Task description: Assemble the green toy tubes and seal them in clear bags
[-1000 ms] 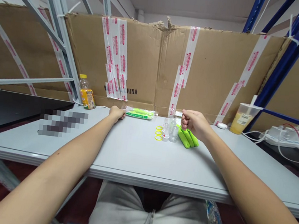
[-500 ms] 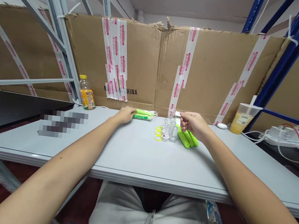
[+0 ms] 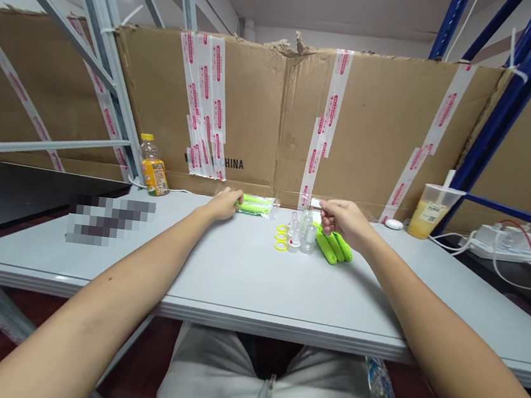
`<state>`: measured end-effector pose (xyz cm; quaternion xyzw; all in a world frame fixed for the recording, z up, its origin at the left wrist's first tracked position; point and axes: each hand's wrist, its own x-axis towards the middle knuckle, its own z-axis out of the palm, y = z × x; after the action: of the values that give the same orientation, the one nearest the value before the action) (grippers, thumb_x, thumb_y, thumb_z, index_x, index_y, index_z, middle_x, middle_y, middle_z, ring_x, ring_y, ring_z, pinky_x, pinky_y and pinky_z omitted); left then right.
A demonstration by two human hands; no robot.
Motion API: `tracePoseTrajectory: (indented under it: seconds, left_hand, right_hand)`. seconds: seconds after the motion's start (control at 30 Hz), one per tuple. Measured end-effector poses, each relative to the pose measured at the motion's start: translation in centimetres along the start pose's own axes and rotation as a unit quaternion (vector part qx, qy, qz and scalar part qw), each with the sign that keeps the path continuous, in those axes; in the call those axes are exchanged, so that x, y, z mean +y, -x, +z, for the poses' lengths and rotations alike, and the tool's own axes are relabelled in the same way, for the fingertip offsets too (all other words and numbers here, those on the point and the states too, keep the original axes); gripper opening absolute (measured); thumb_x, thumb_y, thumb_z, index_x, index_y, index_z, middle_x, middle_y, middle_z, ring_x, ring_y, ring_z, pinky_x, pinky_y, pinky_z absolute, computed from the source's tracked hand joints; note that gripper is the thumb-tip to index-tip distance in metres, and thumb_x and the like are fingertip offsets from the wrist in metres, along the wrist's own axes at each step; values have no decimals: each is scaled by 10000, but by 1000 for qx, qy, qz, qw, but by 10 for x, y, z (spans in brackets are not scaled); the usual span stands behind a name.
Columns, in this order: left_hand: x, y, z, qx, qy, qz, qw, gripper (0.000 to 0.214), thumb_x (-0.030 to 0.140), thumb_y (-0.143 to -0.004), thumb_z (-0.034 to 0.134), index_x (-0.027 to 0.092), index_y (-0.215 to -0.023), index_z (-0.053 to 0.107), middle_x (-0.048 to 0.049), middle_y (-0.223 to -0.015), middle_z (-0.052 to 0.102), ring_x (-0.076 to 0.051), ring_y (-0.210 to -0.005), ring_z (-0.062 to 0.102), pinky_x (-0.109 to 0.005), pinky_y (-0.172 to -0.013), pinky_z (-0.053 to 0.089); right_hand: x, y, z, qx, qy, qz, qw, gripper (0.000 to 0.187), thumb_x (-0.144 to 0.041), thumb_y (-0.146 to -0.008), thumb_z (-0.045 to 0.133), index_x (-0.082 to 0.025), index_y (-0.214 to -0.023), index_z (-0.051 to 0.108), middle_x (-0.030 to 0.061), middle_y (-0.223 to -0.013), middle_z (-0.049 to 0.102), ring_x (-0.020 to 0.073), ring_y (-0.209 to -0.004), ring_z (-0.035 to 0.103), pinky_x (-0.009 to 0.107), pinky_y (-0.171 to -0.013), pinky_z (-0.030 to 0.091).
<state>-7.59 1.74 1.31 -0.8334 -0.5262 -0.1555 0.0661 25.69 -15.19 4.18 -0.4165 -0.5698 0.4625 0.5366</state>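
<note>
At the back of the table, my left hand (image 3: 226, 205) is closed on the left end of a clear plastic packet (image 3: 256, 205) with long bright green pieces inside. My right hand (image 3: 340, 217) is closed in a pinch at a small whitish thing (image 3: 315, 203), too small to name. Below that hand lie several loose green sticks (image 3: 334, 245), side by side. Left of them, small clear plastic bottles (image 3: 307, 239) stand in a cluster. Beside these, three yellow rings (image 3: 280, 245) lie in a column.
A juice bottle (image 3: 154, 170) with a yellow cap stands at the back left. On the right are a white oval case (image 3: 394, 224), a cup of yellow drink (image 3: 429, 211) and a power strip (image 3: 504, 250) with cables. Taped cardboard (image 3: 374, 122) walls the back; part of the left tabletop is blurred out.
The packet in my left hand has turned, so its dark green printed strip no longer shows. My right hand stays almost still in its pinch.
</note>
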Motion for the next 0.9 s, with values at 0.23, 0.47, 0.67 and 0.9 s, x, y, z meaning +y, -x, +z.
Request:
tracePoseTrajectory:
  seconds: [0.23, 0.47, 0.67, 0.9]
  left_hand:
    - [14, 0, -3, 9, -30, 1, 1000, 284, 132, -802, 525, 205, -1072, 573, -125, -1008, 601, -319, -1118, 524, -409, -899, 418]
    - [12, -4, 2, 24, -61, 9, 998, 255, 124, -843, 467, 194, -1064, 573, -144, -1104, 634, -324, -1130, 488, -427, -897, 405]
    - [9, -3, 6, 47, -77, 3, 996, 275, 178, -881, 439, 172, -1108, 594, -181, -1157, 616, -349, -1129, 482, -464, -912, 409]
    - [15, -1, 9, 62, -91, 21, 994, 278, 225, -896, 455, 154, -1109, 619, -190, -1151, 613, -347, -1130, 491, -463, -932, 418]
  right_hand:
    - [-1, 2, 1, -1, 19, -10, 1000, 429, -508, -726, 798, -169, -606, 564, -9, -512, 500, 94, -449, 483, 230, -421, 412]
    - [-1, 2, 2, 3, 34, -13, 999, 441, -516, -715, 805, -174, -579, 561, -1, -512, 504, 98, -444, 480, 237, -414, 411]
    - [0, 2, 1, 3, 53, -20, 998, 446, -527, -715, 799, -174, -569, 569, 0, -499, 498, 103, -445, 481, 242, -413, 404]
    - [2, -1, -5, 11, 82, -43, 996, 429, -504, -765, 762, -182, -564, 563, -8, -475, 480, 108, -434, 479, 244, -411, 377]
